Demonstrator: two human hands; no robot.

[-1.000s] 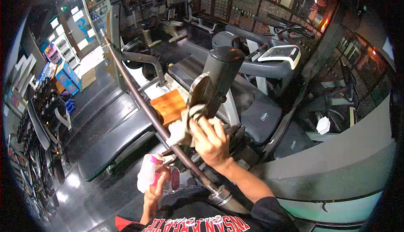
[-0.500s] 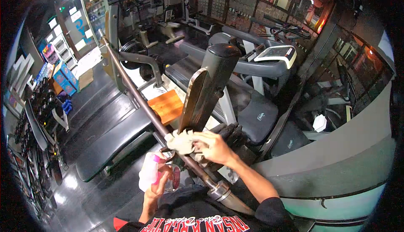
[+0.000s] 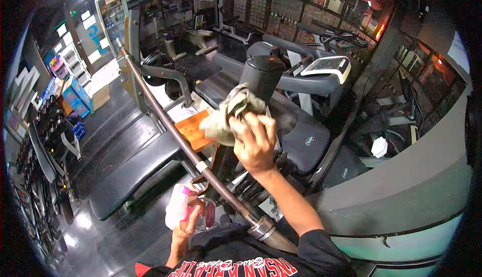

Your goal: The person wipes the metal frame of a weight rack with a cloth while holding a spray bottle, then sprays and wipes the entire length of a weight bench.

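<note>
My right hand (image 3: 255, 141) presses a crumpled grey cloth (image 3: 229, 114) against the upper part of a black rack upright (image 3: 262, 76), just below its rounded top. My left hand (image 3: 186, 222) grips a clear spray bottle (image 3: 176, 207) with a pink nozzle, held low near my chest. A long brown barbell (image 3: 165, 121) runs diagonally from the far left rack down to its steel sleeve (image 3: 266, 231) in front of me, passing between my two hands.
A black bench pad (image 3: 128, 174) lies left of the bar. An orange wooden box (image 3: 195, 126) sits behind it. An exercise machine with a white console (image 3: 329, 66) stands at the right. Dumbbell racks (image 3: 45, 126) line the left wall. A grey curved counter (image 3: 401, 196) is right.
My right hand has risen with the cloth from the barbell's level up along the black upright to near its top. The left hand and spray bottle stayed put.
</note>
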